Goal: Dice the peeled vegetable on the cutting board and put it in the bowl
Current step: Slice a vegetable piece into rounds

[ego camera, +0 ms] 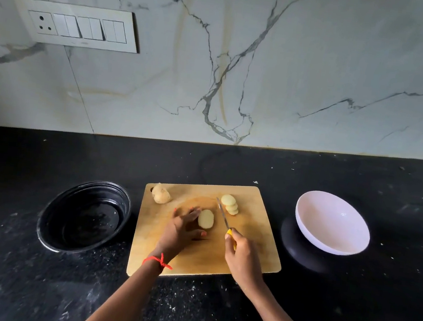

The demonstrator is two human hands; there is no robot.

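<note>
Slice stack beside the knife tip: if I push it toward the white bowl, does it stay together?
Probably not. The slices lie fanned, overlapping, so a push likely spreads them. Cut faces are exposed, so they may slide on the cutting board and slip in a grip. Flat, they should not roll.

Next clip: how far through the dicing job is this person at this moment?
Done: several slices lie fanned on the cutting board. In hand: the right hand grips the knife, and the left hand touches a larger peeled piece. Left: nothing is diced yet, a third piece waits at the board's far-left corner, and the white bowl is empty.
</note>
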